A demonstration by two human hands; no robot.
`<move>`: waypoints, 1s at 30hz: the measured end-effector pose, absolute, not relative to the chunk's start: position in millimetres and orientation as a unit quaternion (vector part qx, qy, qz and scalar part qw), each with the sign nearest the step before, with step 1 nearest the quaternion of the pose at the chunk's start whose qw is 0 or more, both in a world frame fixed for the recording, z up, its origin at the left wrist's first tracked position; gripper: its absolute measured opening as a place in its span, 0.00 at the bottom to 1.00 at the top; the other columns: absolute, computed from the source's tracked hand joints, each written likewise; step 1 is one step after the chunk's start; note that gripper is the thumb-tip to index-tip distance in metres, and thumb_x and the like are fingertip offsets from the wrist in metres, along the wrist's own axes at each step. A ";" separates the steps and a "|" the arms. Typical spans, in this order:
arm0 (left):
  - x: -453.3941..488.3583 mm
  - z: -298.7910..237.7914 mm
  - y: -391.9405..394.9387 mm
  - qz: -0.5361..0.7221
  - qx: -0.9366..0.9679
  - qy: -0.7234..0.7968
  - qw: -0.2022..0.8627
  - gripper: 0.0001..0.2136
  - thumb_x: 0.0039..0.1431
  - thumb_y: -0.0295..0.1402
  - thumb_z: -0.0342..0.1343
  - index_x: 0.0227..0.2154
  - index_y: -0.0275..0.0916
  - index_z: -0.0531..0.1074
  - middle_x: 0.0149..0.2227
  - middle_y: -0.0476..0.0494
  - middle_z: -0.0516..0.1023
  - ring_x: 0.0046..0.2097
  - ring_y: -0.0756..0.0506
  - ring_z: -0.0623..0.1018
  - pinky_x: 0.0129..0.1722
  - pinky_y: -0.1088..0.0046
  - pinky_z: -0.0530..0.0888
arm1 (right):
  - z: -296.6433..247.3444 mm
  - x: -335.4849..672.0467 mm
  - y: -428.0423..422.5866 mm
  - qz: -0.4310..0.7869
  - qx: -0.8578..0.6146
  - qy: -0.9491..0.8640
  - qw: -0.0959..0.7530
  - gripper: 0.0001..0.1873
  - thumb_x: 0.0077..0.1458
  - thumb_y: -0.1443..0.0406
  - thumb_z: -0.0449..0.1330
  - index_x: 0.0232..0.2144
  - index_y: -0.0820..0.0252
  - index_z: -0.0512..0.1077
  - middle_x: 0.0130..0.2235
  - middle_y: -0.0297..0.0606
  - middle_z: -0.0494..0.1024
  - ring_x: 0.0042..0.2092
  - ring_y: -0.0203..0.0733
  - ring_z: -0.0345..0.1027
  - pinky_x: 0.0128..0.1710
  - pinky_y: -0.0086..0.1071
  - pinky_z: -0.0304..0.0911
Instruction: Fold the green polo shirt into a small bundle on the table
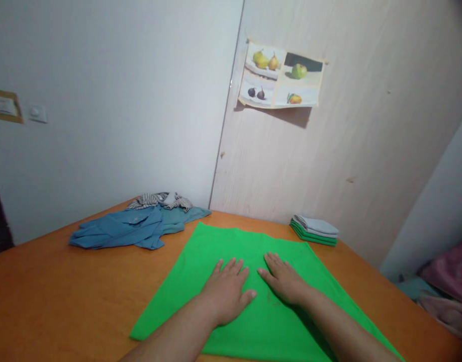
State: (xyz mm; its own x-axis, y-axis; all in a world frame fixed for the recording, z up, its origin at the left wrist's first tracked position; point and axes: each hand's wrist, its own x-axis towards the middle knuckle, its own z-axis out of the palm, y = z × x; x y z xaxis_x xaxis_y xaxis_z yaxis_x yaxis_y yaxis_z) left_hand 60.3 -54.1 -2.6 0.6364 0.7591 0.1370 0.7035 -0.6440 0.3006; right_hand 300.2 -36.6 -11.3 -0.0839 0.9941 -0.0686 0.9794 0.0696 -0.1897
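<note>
A bright green cloth (185,296) lies spread flat on the orange table, its near edge toward me. My left hand (227,291) rests palm down on the middle of the cloth, fingers apart and thumb pointing right. To its right, my right hand (285,279) also lies flat on the cloth, fingers stretched out and its thumb toward the left hand. A gap of green fabric separates the two hands. Neither hand grips anything. A small darker mark shows on the cloth below the right hand.
On the orange table (83,291), a rumpled blue garment (121,229) lies at the back left, with a striped cloth (161,201) behind it. A stack of folded grey and green cloths (314,230) sits at the back right. Fruit pictures (281,75) hang on the wall.
</note>
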 end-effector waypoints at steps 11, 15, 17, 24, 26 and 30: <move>62.7 -4.3 -54.5 0.133 0.895 0.410 0.117 0.33 0.67 0.55 0.39 0.67 0.41 0.59 0.71 0.37 0.53 0.71 0.33 0.51 0.67 0.41 0.48 | -11.7 289.7 29.1 0.038 -0.686 -0.721 0.088 0.45 0.65 0.42 0.40 0.70 0.69 0.47 0.72 0.49 0.44 0.73 0.52 0.33 0.70 0.46 0.36; 63.4 -5.5 -55.6 0.137 0.893 0.413 0.119 0.33 0.67 0.55 0.38 0.67 0.41 0.60 0.71 0.37 0.53 0.71 0.34 0.50 0.68 0.42 0.47 | -24.2 291.5 33.3 0.051 -0.701 -0.709 0.050 0.45 0.65 0.42 0.38 0.71 0.67 0.47 0.72 0.47 0.43 0.73 0.52 0.32 0.69 0.49 0.34; 63.8 -5.7 -56.3 0.140 0.891 0.414 0.119 0.32 0.67 0.54 0.39 0.67 0.41 0.59 0.71 0.37 0.53 0.71 0.34 0.50 0.68 0.41 0.47 | -25.5 293.9 35.8 0.058 -0.701 -0.709 0.045 0.45 0.65 0.41 0.38 0.71 0.67 0.47 0.72 0.47 0.43 0.73 0.52 0.32 0.69 0.49 0.35; 63.0 -0.3 -59.2 0.135 0.891 0.413 0.130 0.32 0.67 0.54 0.39 0.67 0.40 0.59 0.71 0.37 0.52 0.72 0.34 0.49 0.68 0.42 0.45 | -14.0 295.1 60.7 0.045 -0.706 -0.705 0.061 0.44 0.65 0.43 0.38 0.70 0.71 0.49 0.72 0.51 0.46 0.72 0.50 0.34 0.69 0.44 0.38; 62.4 1.9 -60.2 0.131 0.891 0.412 0.135 0.33 0.68 0.54 0.38 0.67 0.40 0.58 0.71 0.37 0.52 0.72 0.34 0.48 0.68 0.42 0.44 | -15.5 294.0 65.6 0.040 -0.713 -0.698 0.055 0.44 0.66 0.43 0.38 0.70 0.69 0.48 0.72 0.50 0.45 0.73 0.50 0.33 0.69 0.46 0.38; 61.5 4.4 -61.4 0.124 0.891 0.411 0.147 0.33 0.68 0.53 0.38 0.68 0.39 0.57 0.71 0.37 0.51 0.72 0.34 0.47 0.68 0.42 0.43 | -22.5 294.3 66.6 0.044 -0.722 -0.689 0.033 0.44 0.65 0.43 0.35 0.71 0.67 0.45 0.73 0.46 0.42 0.73 0.51 0.30 0.69 0.51 0.35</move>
